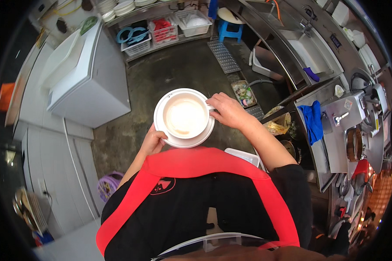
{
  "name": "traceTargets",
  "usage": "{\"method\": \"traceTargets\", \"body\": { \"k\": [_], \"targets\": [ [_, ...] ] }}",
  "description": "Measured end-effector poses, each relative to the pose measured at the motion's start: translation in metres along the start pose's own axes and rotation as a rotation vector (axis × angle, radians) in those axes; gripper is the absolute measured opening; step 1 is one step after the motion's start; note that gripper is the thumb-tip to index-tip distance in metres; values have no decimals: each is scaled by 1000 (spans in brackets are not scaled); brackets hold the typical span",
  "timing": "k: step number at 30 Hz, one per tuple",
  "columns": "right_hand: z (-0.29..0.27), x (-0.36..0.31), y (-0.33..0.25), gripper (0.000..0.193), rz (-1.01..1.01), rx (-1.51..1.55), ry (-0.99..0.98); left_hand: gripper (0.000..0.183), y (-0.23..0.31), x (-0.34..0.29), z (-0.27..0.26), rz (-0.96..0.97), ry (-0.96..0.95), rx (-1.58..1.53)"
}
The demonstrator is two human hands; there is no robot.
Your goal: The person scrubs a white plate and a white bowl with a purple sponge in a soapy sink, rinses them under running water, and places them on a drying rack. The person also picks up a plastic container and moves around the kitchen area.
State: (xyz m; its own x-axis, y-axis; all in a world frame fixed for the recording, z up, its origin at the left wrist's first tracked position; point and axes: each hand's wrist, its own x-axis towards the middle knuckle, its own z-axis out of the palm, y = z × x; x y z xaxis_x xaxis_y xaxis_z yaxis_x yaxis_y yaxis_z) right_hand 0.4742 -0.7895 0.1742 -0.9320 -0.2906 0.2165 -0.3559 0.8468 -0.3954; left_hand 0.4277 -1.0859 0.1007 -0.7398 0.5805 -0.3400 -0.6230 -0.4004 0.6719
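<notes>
Far left there's a white cabinet (91, 76) with a pale tub (65, 58) on top, sitting off to the side, I'd guess so people can walk across the floor (146, 71).

Next is the left grip (152, 141), closed on the near left edge of a white plate (185, 142). Thumb's on the rim; can't see the other fingers, but they're probably tucked underneath taking the weight.

The white cup (185, 117) sits on that plate, mouth up, so it's up and to the right of the left grip. Both are held in the air in front of the red-trimmed apron (196, 158), likely because close to the body is steadier.

Right grip (228, 109) is pinched around the cup's handle, so the cup is just left of those fingers. Looks like that stops it sliding.

Way over right, a blue cloth (310, 122) hangs off the worktop (335, 150), handy for wiping I guess.
</notes>
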Motion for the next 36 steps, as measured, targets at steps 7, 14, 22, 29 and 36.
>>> {"method": "traceTargets", "body": {
  "k": [7,14,22,29,36],
  "targets": [
    [-15,62,34,23,244,-20,-26,78,82,148,11,-131,-126,53],
    [-11,72,67,27,649,155,160,77,85,251,30,-243,-133,118],
    [-28,51,179,22,1147,1086,612,61,91,367,85,-119,-110,286],
    [-61,28,287,27,1075,1545,925,59,92,489,172,99,-150,715],
    [-73,1,368,27,842,1937,1152,48,71,582,292,959,-625,1293]
  ]
}}
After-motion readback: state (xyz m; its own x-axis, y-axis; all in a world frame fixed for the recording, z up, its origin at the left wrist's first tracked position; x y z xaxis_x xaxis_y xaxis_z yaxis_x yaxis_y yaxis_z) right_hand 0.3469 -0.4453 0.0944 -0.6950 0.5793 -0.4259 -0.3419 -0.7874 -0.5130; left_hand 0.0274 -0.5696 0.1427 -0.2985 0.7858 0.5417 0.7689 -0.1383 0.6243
